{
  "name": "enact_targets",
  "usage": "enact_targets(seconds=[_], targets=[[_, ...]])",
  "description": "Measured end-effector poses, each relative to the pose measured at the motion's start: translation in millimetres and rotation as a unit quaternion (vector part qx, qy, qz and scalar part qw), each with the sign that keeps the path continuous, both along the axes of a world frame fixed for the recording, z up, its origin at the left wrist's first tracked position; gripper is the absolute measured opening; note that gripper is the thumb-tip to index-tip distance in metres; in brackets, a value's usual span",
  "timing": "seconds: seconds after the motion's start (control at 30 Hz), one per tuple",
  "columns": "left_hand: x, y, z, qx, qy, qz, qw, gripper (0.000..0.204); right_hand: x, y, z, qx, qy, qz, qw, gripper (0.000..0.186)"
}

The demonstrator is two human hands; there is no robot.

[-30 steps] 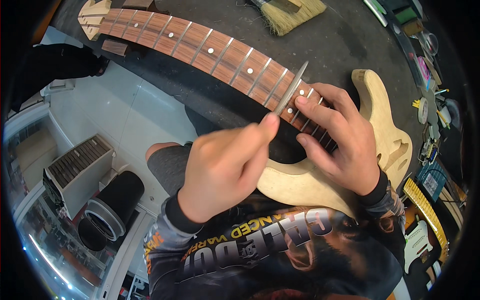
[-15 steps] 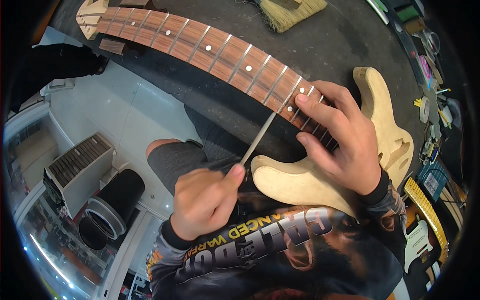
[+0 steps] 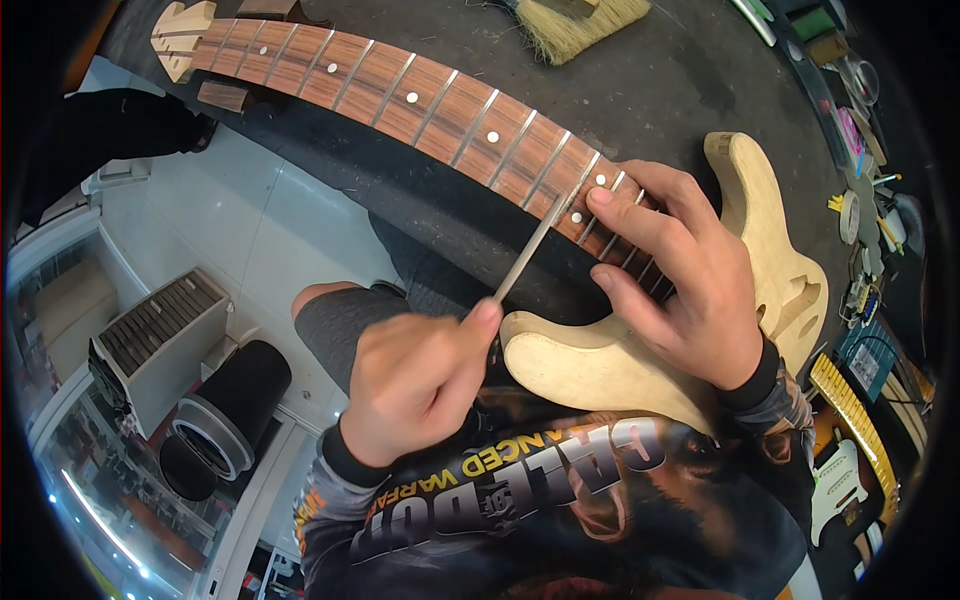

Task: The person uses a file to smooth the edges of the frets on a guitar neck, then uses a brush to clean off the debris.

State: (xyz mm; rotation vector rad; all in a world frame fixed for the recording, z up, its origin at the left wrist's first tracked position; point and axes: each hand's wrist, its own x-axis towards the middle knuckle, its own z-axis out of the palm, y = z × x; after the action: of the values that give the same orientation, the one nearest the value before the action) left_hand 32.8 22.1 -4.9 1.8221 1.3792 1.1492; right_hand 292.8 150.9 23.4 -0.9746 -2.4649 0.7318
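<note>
An unfinished electric guitar lies across the bench: a long neck with a brown wooden fretboard (image 3: 430,105), white dot inlays and metal frets, and a bare pale wood body (image 3: 590,365). My left hand (image 3: 420,375) is closed around a slim grey metal rod, probably a file (image 3: 527,262). Its tip rests on the fretboard's near edge at a fret, beside the double dots. My right hand (image 3: 685,270) grips the neck close to the body, index finger on the fretboard and thumb by the near edge. Its other fingers are partly hidden beyond the far edge.
A straw brush (image 3: 570,30) lies at the back of the dark bench (image 3: 640,100). Small wooden blocks sit by the headstock (image 3: 180,40). Tools and tape clutter the right edge. Another guitar (image 3: 840,470) stands at lower right; a black bin (image 3: 235,400) is on the left floor.
My left hand has moved slightly up and to the right, sliding the file farther along the fret onto the fretboard. The right hand keeps its grip; the neck has barely shifted.
</note>
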Motion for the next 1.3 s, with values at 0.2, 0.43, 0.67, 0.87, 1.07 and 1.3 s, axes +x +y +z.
enact_targets(seconds=[0.2,0.43,0.67,0.87,1.07,1.3], targets=[[19.3,43.3,3.7,-0.040,-0.013,0.005,0.999,0.030,2.2,2.5,-1.7,0.004,0.007,-0.003,1.000,0.066],[10.6,31.2,17.0,-0.037,0.041,-0.001,0.998,0.031,-0.2,2.1,-1.5,-0.001,0.005,0.003,1.000,0.066],[-3.5,-15.6,-4.1,0.006,0.037,-0.001,0.999,0.035,0.8,1.3,-3.5,0.004,-0.001,-0.001,1.000,0.067],[-7.2,-27.3,-3.5,0.012,0.007,0.019,1.000,0.029,2.0,0.3,-1.7,0.006,0.007,0.000,1.000,0.067],[-6.5,-14.4,-8.8,0.031,0.006,-0.004,0.999,0.035,1.2,1.1,1.4,0.003,0.000,0.001,1.000,0.065],[14.7,45.9,-2.7,0.015,0.020,-0.009,1.000,0.042,1.0,0.8,-0.9,0.004,0.003,0.001,1.000,0.065]])
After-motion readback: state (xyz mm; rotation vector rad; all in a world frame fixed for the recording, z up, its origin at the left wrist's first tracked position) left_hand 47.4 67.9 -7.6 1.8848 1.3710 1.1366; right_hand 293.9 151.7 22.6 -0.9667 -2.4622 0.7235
